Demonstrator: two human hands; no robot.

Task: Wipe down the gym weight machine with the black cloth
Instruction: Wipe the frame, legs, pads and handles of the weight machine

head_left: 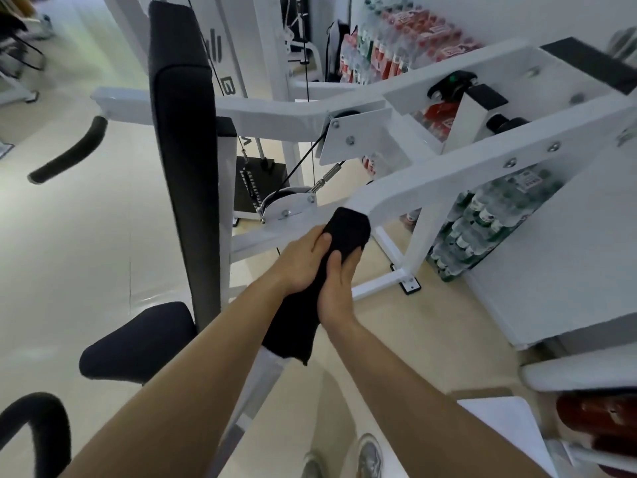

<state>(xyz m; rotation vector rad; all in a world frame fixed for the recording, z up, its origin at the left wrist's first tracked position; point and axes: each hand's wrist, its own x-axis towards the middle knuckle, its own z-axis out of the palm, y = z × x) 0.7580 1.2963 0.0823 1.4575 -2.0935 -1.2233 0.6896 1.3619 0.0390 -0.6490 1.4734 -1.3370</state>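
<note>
Wiping white arm (431, 194): left hand (300, 263), right hand (336, 288) curled around black cloth (344, 232); slide with even pressure, wrap kept snug.

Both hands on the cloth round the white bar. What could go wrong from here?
1. The pulley and cable sit close beside the cloth; wiping up the bar may snag it there.
2. The cloth's loose tail hangs below the left hand and right hand and could catch.
3. The bar may pivot; a hard push might swing it.
</note>
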